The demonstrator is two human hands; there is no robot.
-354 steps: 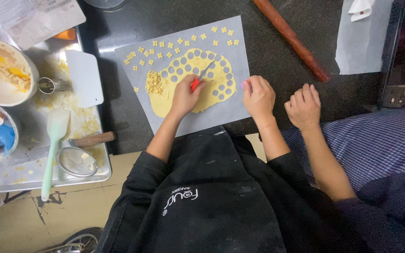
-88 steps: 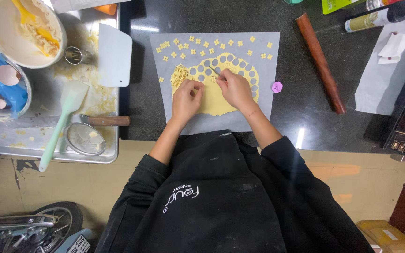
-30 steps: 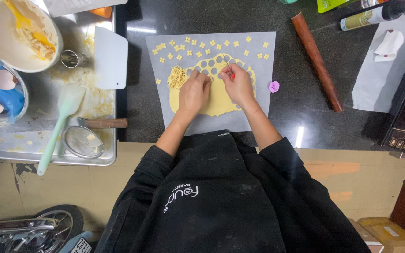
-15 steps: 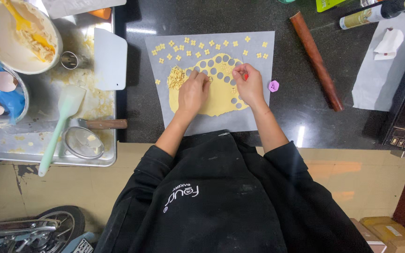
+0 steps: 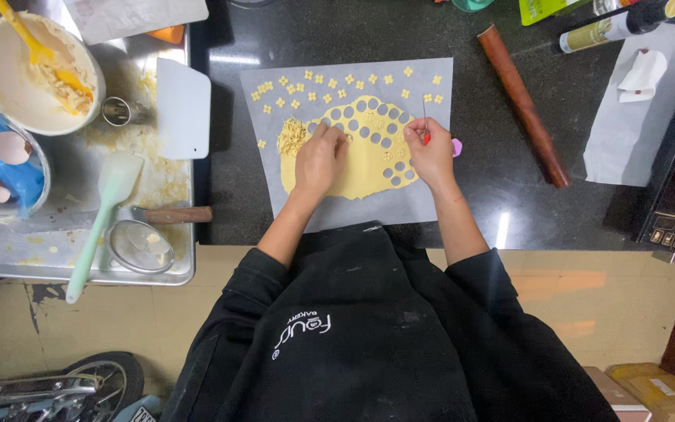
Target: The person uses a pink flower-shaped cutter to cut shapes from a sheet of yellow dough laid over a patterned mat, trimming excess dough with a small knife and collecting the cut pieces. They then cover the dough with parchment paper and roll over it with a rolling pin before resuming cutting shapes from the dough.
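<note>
- Flat yellow dough [image 5: 365,160], soft and smooth, pierced with rows of round holes, in the middle of grey paper [image 5: 353,207].
- Left hand [image 5: 319,159] pressed on the dough's left part, fingers bent, gripping nothing.
- Right hand [image 5: 431,152] at the dough's right edge, pinching a thin pick with red handle [image 5: 425,129].
- Small dough flowers [image 5: 330,84] in rows above.
- Brown rolling pin [image 5: 521,101] to the right, on the black counter [image 5: 501,195].

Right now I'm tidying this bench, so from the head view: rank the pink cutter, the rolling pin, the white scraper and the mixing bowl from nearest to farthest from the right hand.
1. Pink cutter: just beside the right hand, on its outer side.
2. Rolling pin: further out on the dark counter.
3. White scraper: across the parchment, on the tray's edge.
4. Mixing bowl: far corner of the tray.
</note>
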